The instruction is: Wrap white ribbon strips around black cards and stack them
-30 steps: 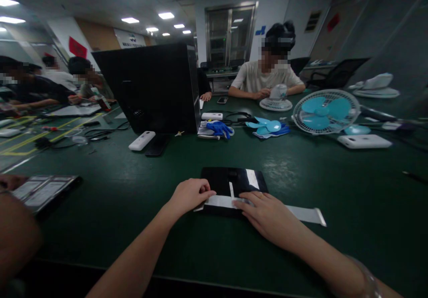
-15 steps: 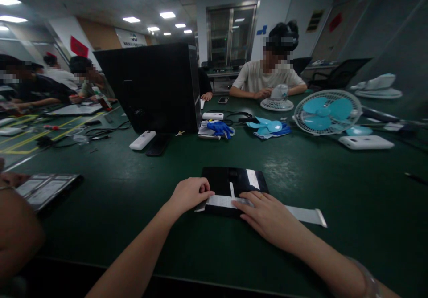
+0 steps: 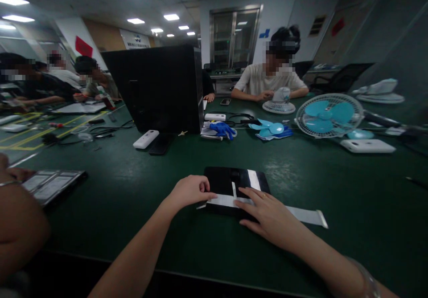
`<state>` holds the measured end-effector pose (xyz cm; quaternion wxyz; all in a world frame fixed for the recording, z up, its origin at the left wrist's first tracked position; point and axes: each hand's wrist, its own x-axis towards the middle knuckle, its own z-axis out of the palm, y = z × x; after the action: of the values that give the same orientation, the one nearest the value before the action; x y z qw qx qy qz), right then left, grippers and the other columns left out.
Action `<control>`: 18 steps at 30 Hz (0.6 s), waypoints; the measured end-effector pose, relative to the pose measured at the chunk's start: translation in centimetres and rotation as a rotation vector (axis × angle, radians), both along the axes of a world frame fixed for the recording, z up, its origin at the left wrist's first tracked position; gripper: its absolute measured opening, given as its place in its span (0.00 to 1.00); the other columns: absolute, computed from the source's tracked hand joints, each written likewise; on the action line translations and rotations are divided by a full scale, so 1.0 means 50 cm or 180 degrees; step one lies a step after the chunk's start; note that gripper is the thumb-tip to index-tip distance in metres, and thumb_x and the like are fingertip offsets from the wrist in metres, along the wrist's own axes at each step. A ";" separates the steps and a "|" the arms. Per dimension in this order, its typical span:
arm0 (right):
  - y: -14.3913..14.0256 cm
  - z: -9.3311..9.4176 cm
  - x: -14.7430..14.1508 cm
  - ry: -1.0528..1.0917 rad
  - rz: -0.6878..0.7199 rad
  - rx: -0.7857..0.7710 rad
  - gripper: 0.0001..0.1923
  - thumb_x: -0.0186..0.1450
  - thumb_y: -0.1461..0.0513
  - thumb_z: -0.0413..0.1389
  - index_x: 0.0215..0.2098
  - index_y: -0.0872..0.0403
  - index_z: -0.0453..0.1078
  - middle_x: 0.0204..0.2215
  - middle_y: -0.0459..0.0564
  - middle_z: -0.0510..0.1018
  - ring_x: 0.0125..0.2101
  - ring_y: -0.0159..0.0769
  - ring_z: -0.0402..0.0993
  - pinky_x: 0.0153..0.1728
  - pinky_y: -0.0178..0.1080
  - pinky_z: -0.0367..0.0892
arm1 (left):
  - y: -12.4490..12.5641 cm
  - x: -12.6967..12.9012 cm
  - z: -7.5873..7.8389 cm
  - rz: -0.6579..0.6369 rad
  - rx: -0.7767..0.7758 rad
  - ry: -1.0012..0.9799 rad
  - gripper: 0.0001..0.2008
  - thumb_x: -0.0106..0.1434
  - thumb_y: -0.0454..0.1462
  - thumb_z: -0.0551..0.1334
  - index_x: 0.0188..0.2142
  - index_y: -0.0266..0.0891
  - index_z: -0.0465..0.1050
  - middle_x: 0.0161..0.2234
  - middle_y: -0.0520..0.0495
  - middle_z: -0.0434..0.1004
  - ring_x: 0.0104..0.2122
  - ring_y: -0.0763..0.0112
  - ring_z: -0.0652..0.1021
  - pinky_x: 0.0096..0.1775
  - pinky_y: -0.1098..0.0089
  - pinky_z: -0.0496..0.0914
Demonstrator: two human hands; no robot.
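A flat black device (image 3: pixel 217 180) lies on the green table in front of me, with a white strip near its back right. Across its near part runs a light grey ribbon cable (image 3: pixel 309 216), its right end resting on the table. A short strip of white tape (image 3: pixel 234 189) crosses the cable at a right angle. My left hand (image 3: pixel 191 191) is closed at the cable's left end, thumb along it and fingers curled. My right hand (image 3: pixel 264 209) lies over the cable and device with its fingers spread. It hides part of the cable.
A black computer case (image 3: pixel 157 88) stands behind to the left. Blue-white gloves (image 3: pixel 220 131), a blue fan blade (image 3: pixel 269 128) and a caged fan (image 3: pixel 329 115) lie farther back. A neighbour's arm (image 3: pixel 20 218) is at left beside a silver panel (image 3: pixel 55 184). Another person (image 3: pixel 267 77) sits opposite.
My right hand's fingers have spread a little more. My left thumb has straightened slightly along the cable. The whole view has shifted slightly; the device and cable stay in place.
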<state>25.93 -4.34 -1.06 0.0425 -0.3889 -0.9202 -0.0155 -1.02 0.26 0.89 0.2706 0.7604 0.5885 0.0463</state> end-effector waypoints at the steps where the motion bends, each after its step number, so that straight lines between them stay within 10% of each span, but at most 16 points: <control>1: 0.000 -0.001 0.001 0.0010 0.0008 0.0003 0.25 0.66 0.50 0.52 0.59 0.46 0.65 0.61 0.57 0.61 0.56 0.54 0.62 0.52 0.58 0.63 | 0.001 -0.002 0.000 -0.0019 -0.0033 -0.0004 0.20 0.54 0.55 0.63 0.35 0.43 0.74 0.33 0.50 0.78 0.31 0.68 0.76 0.27 0.71 0.61; 18: 0.001 -0.003 -0.002 -0.0024 0.0059 0.0089 0.24 0.66 0.54 0.54 0.59 0.48 0.65 0.57 0.56 0.66 0.57 0.51 0.62 0.53 0.57 0.63 | 0.002 0.005 -0.020 -0.0120 -0.0161 -0.0055 0.15 0.57 0.51 0.63 0.34 0.43 0.73 0.28 0.53 0.79 0.28 0.70 0.77 0.26 0.71 0.61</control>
<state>25.84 -4.27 -1.24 0.0446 -0.3797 -0.9236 -0.0294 -0.78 0.34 -0.09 0.2956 0.7639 0.5727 0.0328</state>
